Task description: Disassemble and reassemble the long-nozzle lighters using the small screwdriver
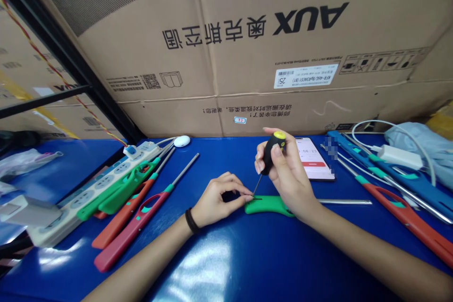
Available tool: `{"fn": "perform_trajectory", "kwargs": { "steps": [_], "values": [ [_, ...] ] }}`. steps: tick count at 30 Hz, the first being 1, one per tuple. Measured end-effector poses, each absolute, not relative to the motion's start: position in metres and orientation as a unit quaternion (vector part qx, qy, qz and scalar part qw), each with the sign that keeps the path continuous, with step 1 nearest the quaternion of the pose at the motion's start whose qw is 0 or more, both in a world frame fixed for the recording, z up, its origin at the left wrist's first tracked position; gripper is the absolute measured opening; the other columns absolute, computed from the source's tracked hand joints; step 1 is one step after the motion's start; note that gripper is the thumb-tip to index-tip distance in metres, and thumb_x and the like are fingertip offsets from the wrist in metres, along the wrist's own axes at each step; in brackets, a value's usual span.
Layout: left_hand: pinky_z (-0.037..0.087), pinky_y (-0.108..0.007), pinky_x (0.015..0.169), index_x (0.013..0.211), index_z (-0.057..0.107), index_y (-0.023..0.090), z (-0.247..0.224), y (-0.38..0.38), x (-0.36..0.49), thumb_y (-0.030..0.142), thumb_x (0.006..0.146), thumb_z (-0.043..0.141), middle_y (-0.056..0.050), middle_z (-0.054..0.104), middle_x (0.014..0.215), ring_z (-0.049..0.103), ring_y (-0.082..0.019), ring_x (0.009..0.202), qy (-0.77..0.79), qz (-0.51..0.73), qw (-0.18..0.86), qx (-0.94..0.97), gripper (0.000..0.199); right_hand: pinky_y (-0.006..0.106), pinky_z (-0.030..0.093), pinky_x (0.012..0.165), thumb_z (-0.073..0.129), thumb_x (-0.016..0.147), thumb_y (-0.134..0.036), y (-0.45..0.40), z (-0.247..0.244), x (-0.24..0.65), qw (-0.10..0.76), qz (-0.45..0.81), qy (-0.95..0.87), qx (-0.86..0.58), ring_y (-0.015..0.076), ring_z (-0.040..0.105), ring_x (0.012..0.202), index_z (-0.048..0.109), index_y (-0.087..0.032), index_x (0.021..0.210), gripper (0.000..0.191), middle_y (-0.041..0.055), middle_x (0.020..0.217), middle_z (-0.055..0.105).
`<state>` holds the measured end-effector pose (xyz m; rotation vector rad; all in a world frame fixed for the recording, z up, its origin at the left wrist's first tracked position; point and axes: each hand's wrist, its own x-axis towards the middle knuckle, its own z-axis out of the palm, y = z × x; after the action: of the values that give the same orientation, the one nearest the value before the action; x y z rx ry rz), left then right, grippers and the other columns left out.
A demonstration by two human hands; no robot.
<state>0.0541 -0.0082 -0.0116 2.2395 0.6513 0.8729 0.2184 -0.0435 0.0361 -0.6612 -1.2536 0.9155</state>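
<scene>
A green long-necked lighter point(267, 204) lies on the blue table, its metal tube pointing right. My right hand point(288, 177) is wrapped round a black and yellow screwdriver point(271, 151), tilted with its thin shaft running down to the left end of the green handle. At that end, my left hand point(221, 198) has thumb and index finger pinched together beside the screwdriver tip; what they hold, if anything, is too small to make out. A dark band circles the left wrist. My right hand hides part of the lighter's middle.
Red and green lighters point(132, 229) lie at the left beside a white power strip point(85, 198). Behind my right hand is a phone point(313, 158). More lighters point(406, 212), a cable and cloth are at the right. Cardboard point(226, 66) stands along the back.
</scene>
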Motion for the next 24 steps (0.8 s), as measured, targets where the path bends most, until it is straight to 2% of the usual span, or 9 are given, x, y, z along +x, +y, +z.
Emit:
{"fn": "perform_trajectory", "kwargs": {
  "steps": [11, 24],
  "values": [
    [0.045, -0.030, 0.077, 0.086, 0.071, 0.017, -0.0157, -0.0060, 0.0540, 0.018, 0.084, 0.063, -0.005, 0.071, 0.082, 0.060, -0.016, 0.078, 0.231, 0.346, 0.316, 0.853, 0.008, 0.030, 0.041, 0.060, 0.043, 0.094, -0.035, -0.0410, 0.0357, 0.2198, 0.683, 0.414, -0.539, -0.265, 0.0127, 0.045, 0.064, 0.044, -0.031, 0.114, 0.020, -0.0011, 0.081, 0.048],
    [0.044, -0.030, 0.076, 0.085, 0.070, 0.017, -0.0154, -0.0075, 0.0553, 0.018, 0.084, 0.062, -0.005, 0.070, 0.082, 0.059, -0.015, 0.076, 0.226, 0.343, 0.313, 0.856, 0.008, 0.030, 0.043, 0.060, 0.044, 0.094, -0.035, -0.0427, 0.0359, 0.2180, 0.688, 0.413, -0.537, -0.261, 0.0118, 0.046, 0.063, 0.044, -0.031, 0.112, 0.018, -0.0017, 0.081, 0.048]
  ]
}}
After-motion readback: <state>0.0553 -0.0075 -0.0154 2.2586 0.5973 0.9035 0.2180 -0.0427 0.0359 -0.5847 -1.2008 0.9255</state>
